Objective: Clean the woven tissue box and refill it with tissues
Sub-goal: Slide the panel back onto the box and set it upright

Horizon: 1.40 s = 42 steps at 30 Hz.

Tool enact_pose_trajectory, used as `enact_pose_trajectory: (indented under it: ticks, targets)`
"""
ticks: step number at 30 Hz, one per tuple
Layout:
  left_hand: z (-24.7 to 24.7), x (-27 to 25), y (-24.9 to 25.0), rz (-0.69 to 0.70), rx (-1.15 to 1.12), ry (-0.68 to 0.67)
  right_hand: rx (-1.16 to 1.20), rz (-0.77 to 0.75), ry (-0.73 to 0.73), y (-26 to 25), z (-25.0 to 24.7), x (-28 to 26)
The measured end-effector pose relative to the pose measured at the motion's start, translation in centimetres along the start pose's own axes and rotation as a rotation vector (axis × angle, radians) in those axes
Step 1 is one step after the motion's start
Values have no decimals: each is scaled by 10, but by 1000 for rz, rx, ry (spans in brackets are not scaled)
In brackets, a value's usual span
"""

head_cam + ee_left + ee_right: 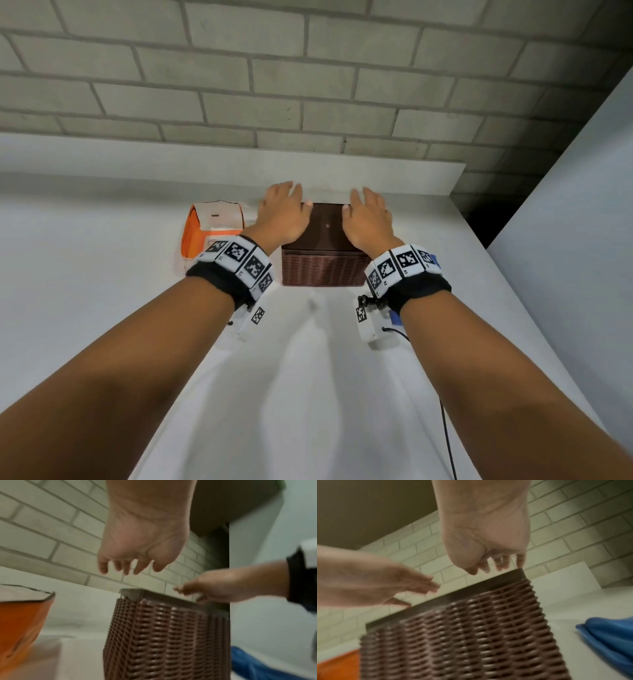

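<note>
Both grips are empty, fingers loosely spread: left hand (pixel 281 214) and right hand (pixel 368 219) hover over the box (pixel 322 265). Best to take the lid (pixel 325 226) by its two side edges and lift it straight up, evenly.

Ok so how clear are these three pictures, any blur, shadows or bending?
Head view: sharp mid-frame, soft hand shadows on the white counter, brick lines bow from the wide lens. Left wrist view: right hand smeared, woven tissue box fairly crisp. Right wrist view: left hand and blue cloth blurred, greenish cast.
</note>
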<state>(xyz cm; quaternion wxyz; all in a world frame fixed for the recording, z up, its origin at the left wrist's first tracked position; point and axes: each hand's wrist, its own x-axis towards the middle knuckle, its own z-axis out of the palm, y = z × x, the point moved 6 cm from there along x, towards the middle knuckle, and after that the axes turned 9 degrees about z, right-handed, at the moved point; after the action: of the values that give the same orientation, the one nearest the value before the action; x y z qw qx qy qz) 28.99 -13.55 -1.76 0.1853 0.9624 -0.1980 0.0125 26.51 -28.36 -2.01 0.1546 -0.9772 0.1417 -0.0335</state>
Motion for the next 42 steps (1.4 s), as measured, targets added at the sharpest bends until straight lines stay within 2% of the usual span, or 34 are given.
enact_pose_trajectory:
  ticks: [3, 6, 13, 20, 24, 25, 27, 29, 31, 34, 42]
  targets:
    - [23, 9, 6, 49, 49, -131, -47, -42, -128, -2, 15, 6]
    - [34, 11, 3, 19, 57, -165, -68, -32, -172, 4, 24, 8]
    - [41, 9, 2, 43, 73, -95, -41, -42, -131, 6, 29, 8]
    - [37, 13, 1, 84, -56, 62, 51, -69, -65, 6, 27, 10]
    - [30, 14, 0, 54, -86, 57, 69, -49, -118, 6, 29, 13]
    - [27, 14, 0, 49, -110, 25, 76, -47, -131, 7, 28, 14]
    - [25, 13, 1, 59, -107, -128, 94, -38, -158, 8, 26, 16]
    - [26, 10, 2, 103, 44, -330, 91, -31, -194, 9, 25, 17]
    - [29, 7, 2, 146, 180, -450, 75, -32, -227, 9, 24, 17]
    - [30, 9, 6, 180, 204, -454, 77, -17, -254, 9, 23, 18]
    - [36, 2, 4, 128, 8, -486, 43, -11, -200, 10, 28, 15]
